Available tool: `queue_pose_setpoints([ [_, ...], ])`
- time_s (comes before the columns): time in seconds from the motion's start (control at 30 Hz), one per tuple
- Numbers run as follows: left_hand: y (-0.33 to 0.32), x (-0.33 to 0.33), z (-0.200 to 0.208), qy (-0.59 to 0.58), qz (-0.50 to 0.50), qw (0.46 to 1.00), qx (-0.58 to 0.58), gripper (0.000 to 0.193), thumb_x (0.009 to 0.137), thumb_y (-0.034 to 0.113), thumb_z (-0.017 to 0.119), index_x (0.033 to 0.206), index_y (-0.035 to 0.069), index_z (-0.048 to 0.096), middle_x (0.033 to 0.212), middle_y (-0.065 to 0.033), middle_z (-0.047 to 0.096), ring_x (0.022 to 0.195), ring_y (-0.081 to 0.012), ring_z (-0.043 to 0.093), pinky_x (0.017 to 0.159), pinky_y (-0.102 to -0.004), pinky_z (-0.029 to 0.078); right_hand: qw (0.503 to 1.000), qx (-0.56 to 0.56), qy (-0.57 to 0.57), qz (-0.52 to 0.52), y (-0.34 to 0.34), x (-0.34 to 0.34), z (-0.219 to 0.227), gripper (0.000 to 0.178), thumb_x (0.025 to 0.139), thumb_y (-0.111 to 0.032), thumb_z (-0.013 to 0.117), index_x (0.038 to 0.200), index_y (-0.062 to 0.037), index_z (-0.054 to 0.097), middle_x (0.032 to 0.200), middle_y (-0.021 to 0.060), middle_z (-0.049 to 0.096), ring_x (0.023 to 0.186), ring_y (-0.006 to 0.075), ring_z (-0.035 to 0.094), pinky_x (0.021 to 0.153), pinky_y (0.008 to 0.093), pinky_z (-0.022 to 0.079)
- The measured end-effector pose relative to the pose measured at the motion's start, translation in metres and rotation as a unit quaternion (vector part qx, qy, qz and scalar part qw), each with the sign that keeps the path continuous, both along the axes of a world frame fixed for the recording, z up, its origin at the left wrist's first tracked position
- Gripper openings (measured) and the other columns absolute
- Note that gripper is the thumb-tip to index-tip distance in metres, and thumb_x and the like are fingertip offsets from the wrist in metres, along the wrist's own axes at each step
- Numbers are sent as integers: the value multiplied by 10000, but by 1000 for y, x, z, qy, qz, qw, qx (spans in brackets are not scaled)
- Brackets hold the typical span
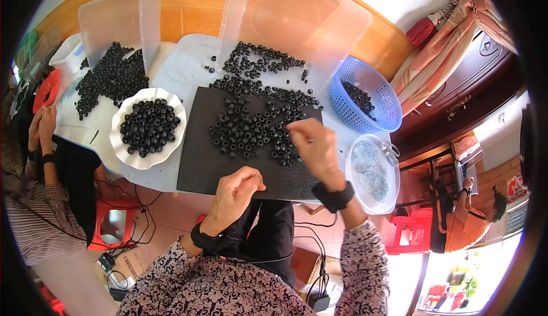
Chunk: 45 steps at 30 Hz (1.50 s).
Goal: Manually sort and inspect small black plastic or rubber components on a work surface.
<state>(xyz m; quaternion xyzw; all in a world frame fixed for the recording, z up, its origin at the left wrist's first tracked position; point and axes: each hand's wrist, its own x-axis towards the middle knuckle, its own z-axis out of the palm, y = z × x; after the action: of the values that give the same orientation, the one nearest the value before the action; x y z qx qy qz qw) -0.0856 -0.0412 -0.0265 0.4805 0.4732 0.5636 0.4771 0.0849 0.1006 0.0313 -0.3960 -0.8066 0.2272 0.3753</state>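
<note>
Head view: we see the right hand [315, 145] over the heap of small black ring-shaped parts [251, 127] on the flat black rectangular mat [200, 162], fingertips pinched down among them; whether they grip a ring we cannot tell. The left hand [234, 193] hovers loosely curled at the mat's near edge, its contents hidden. A white scalloped dish [123, 147] of rings sits left on the white desk [165, 176]; a blue plastic basket [379, 102] sits right.

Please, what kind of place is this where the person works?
Probably a home used for small piecework, not a factory. A low table holds heaps of small black rings beside a blue basket, with a wooden cabinet, a curtain and plastic stools nearby.
</note>
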Motion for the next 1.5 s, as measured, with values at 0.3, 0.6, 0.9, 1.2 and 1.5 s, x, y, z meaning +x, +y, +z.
queue_pose_setpoints([
  [0.3, 3, 2, 0, -22, 2, 999, 37, 143, 977, 73, 512, 986, -37, 602, 808, -62, 654, 761, -77, 607, 664, -220, 474, 973, 107, -187, 78, -16, -36, -14, 241, 733, -5, 688, 970, -46, 686, 941, 106, 653, 806, 310, 637, 676, 383, 501],
  [0.6, 5, 4, 4, -6, 7, 1000, 6, 156, 973, 100, 523, 1025, -27, 597, 825, -74, 665, 775, -87, 621, 683, -237, 496, 993, 32, -87, 69, -23, -31, -18, 230, 714, 9, 698, 938, -44, 706, 837, 92, 659, 658, 218, 638, 627, 333, 517],
  [0.9, 7, 3, -6, -36, 28, 999, -16, 206, 947, 32, 555, 1145, -28, 558, 857, -36, 640, 800, -92, 630, 757, -218, 509, 972, -201, 102, 71, -77, -30, -18, 177, 837, 3, 621, 998, -7, 692, 817, 73, 696, 729, 118, 677, 686, 259, 548],
  [1.2, 2, 6, -5, 114, 29, 993, 32, 248, 914, 1, 609, 1156, -4, 557, 838, -24, 639, 749, -56, 580, 677, -220, 494, 885, -327, 322, 82, -88, -18, -48, 125, 916, -4, 629, 1032, 21, 668, 898, 51, 673, 773, 79, 640, 704, 219, 526],
  [1.5, 2, 12, -6, 86, 68, 991, 70, 202, 931, 18, 578, 1131, -3, 552, 741, -2, 552, 650, -40, 467, 573, -209, 406, 923, -280, 260, 46, -90, -18, -54, 90, 885, -19, 658, 972, 4, 672, 796, 21, 675, 721, 60, 638, 653, 205, 514],
])
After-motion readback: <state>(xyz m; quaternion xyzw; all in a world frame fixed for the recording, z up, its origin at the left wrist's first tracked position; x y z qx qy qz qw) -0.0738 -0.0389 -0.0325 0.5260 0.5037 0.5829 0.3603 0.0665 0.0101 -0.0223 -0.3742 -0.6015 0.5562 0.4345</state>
